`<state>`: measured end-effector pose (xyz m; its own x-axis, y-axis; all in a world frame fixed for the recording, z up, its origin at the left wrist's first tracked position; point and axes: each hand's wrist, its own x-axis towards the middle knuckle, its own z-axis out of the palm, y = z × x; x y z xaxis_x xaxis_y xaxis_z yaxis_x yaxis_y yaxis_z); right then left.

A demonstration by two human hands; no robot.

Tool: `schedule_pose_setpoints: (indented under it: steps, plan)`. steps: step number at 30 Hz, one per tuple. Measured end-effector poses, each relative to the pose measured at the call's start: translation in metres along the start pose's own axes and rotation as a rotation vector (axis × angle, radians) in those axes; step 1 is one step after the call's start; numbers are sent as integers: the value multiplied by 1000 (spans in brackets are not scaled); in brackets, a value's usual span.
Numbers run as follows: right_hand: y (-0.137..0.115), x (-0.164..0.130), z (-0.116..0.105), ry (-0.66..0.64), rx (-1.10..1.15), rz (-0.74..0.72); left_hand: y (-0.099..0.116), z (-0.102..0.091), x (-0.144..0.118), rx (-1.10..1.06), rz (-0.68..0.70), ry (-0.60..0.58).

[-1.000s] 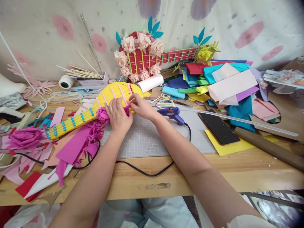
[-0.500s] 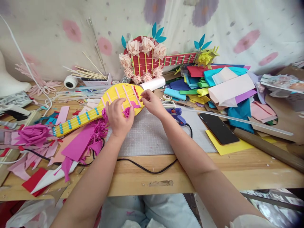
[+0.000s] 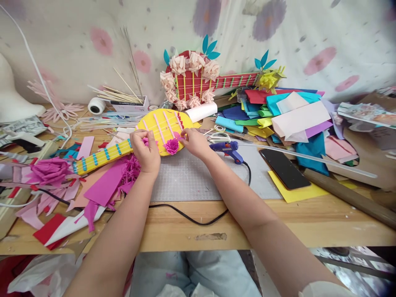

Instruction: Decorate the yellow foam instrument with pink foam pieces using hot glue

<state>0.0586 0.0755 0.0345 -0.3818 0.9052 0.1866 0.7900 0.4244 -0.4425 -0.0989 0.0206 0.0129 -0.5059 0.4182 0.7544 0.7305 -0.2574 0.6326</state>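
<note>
Since the earlier frames the left hand has slid left off the magenta paper flower, which now shows whole on the near rim of the yellow paper guitar. Nearest, the pale wooden table edge runs left to right, with a black power cord looping along it. Beyond that lies a grey gridded cutting mat, the only open stretch of surface, between the forearms and to the right of them. On the mat's right sit a yellow paper sheet and a black phone lying on it. Left of the mat, magenta and pink paper scraps crowd the table out to the near-left edge. At the mat's far edge the left hand is curled, fingertips pinching something pink at the guitar's body; what exactly, I cannot tell. The right hand is loosely curled, fingertips touching the guitar's rim just beside the flower. A blue glue gun lies just right of it. Farther right rises a heap of coloured paper sheets. Farthest, a red paper guitar with peach flowers leans on the flowered cloth backdrop, closing off the far side.
</note>
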Motion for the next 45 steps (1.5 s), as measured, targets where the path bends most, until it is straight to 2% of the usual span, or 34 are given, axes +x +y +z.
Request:
schedule_pose_setpoints:
  steps: [7, 10, 17, 25, 29, 32, 34, 36, 39, 42, 45]
  plan:
    - [-10, 10, -12, -177, -147, 15, 9, -3, -4, 25, 54, -119]
    - [-8, 14, -15, -199, -159, -11, 10, -4, -3, 29, 72, -139]
    - [-9, 19, -11, -1, 54, -25, 7, -6, -2, 27, 83, -130]
    - [-22, 24, 6, 26, -75, -3, 3, -8, 2, 38, 120, -69]
    - [-15, 21, 6, 61, 39, 22, 3, -9, 3, 56, 122, -79]
    - [-6, 10, -3, 106, 147, 39, 11, -11, 2, 33, 158, -117]
    - [1, -3, -9, 96, 202, 43, 22, -12, -1, -11, 202, -179]
    - [10, -21, -13, 27, 233, 37, 34, -11, -9, -57, 247, -289]
    - [26, -50, -12, -125, 216, 42, 50, -5, -29, -82, 288, -590]
    - [42, -71, -9, -162, 199, 67, 56, 3, -50, -3, 202, -899]
    - [53, -82, -9, -147, 220, 50, 54, 9, -62, 96, 43, -992]
